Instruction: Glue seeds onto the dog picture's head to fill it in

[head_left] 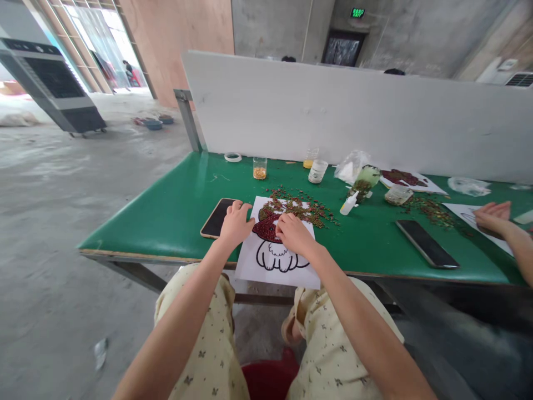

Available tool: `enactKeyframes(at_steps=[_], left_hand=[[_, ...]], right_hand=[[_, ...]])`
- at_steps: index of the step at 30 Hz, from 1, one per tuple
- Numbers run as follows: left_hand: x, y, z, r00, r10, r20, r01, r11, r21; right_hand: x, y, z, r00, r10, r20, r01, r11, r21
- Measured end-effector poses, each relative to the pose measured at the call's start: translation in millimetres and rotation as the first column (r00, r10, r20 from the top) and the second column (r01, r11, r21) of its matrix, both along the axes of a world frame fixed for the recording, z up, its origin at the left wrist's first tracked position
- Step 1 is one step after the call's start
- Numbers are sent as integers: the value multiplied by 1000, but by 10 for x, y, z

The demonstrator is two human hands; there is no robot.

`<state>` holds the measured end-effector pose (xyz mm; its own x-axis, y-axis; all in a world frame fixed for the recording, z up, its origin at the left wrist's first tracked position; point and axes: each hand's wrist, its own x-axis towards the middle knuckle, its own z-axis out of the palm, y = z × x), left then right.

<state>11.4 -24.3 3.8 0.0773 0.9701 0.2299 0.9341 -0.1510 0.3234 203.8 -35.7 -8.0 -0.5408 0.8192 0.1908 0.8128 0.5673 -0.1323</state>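
Note:
A white paper (252, 269) with a black-outlined animal drawing lies at the table's front edge. Dark red beans (263, 229) fill much of the animal's head, while its body is bare outline. My right hand (296, 235) is over the head, its fingertips pinched together at the surface; whatever they hold is too small to make out. My left hand (236, 223) rests between the paper's left edge and a phone (214, 220), fingers bent and thumb apart, with nothing visible in it. Loose red and green beans (318, 214) are scattered across the paper's top and the table beyond.
On the green table (166, 211) stand a cup of yellowish bits (260, 169), a white cup (317, 171), a tipped bean container (366, 180) and a glue bottle (348, 204). Another phone (427, 243) lies rightward, near another person's hand (493, 215). A white partition (333, 111) runs behind.

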Motion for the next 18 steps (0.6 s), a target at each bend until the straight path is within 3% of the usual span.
enactKeyframes(at_steps=[18], left_hand=[[-16,37,-34,999,-18,-26,17,999,-31]], right_hand=[[-12,7,-28,1000,5,-7,-5,1000,8]])
